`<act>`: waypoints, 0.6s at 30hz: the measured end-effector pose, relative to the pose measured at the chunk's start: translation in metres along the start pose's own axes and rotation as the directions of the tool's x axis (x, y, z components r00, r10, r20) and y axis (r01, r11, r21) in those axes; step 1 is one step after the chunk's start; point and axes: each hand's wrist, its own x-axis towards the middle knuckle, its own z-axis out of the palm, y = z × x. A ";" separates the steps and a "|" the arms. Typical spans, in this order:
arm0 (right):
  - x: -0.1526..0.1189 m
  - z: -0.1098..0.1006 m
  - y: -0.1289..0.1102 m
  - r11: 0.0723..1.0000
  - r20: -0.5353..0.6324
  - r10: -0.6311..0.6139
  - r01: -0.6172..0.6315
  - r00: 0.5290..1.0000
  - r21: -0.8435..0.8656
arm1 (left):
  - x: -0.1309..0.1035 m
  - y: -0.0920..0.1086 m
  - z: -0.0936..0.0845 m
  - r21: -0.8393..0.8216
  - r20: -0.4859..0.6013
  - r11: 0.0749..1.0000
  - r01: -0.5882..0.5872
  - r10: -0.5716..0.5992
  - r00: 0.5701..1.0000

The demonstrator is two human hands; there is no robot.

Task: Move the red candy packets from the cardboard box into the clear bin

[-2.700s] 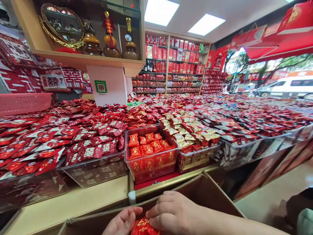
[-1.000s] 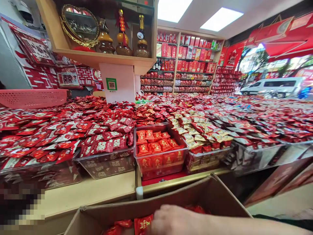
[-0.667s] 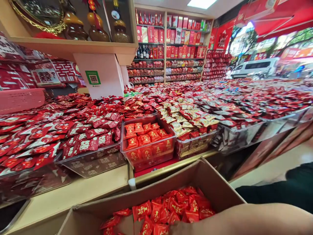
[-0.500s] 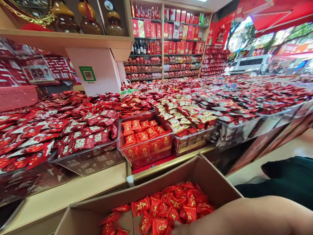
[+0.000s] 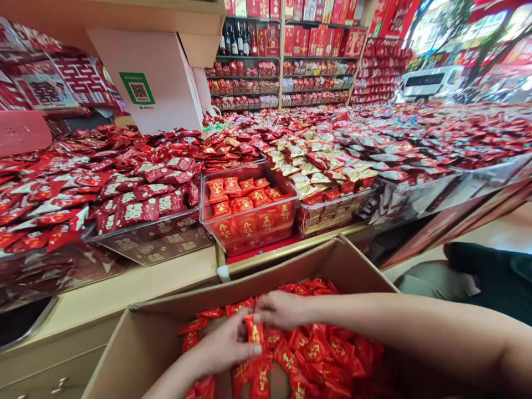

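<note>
A cardboard box [image 5: 183,302] in front of me holds a heap of red wrapped candies [image 5: 320,349] with gold lettering. My left hand [image 5: 222,344] is low over the box, its thumb and fingers closed around a red wrapped candy [image 5: 255,331]. From the right, my right hand [image 5: 282,308] reaches across the heap, fingers closed at the top end of that same candy. Both hands nearly meet there. Whether a second candy lies behind the held one is hidden by the fingers.
Beyond the box, a clear plastic bin [image 5: 249,221] holds the same candies in rows. Bins of dark red packets [image 5: 137,208] and gold packets [image 5: 320,166] flank it. A white QR-code stand [image 5: 162,105] rises behind. A person in dark clothing [image 5: 490,277] is at right.
My left hand has come into view over the box. My right hand has moved up and left to meet it, and a candy is now held between them. The view has tilted down.
</note>
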 end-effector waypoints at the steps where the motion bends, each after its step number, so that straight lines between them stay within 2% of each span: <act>1: 0.000 -0.007 -0.003 0.999 -0.040 -0.004 0.006 0.999 0.043 | -0.001 0.006 0.001 -0.024 -0.007 0.999 -0.021 0.020 1.000; 6: -0.005 -0.022 -0.009 0.977 -0.185 -0.108 0.139 0.977 0.164 | -0.008 0.024 0.008 -0.115 -0.018 0.990 -0.087 0.086 0.996; 9: -0.007 -0.022 -0.011 0.934 -0.179 -0.020 0.082 0.984 0.348 | -0.010 0.028 0.010 -0.164 -0.016 0.978 -0.131 0.130 0.991; 12: -0.008 -0.023 -0.015 0.845 -0.151 0.035 0.051 0.988 0.532 | -0.013 0.031 0.012 -0.170 -0.059 0.970 -0.175 0.168 0.984; 18: -0.011 -0.031 -0.030 0.758 -0.199 0.050 0.093 0.979 0.645 | -0.021 0.029 0.013 -0.339 -0.120 0.928 -0.158 0.124 0.985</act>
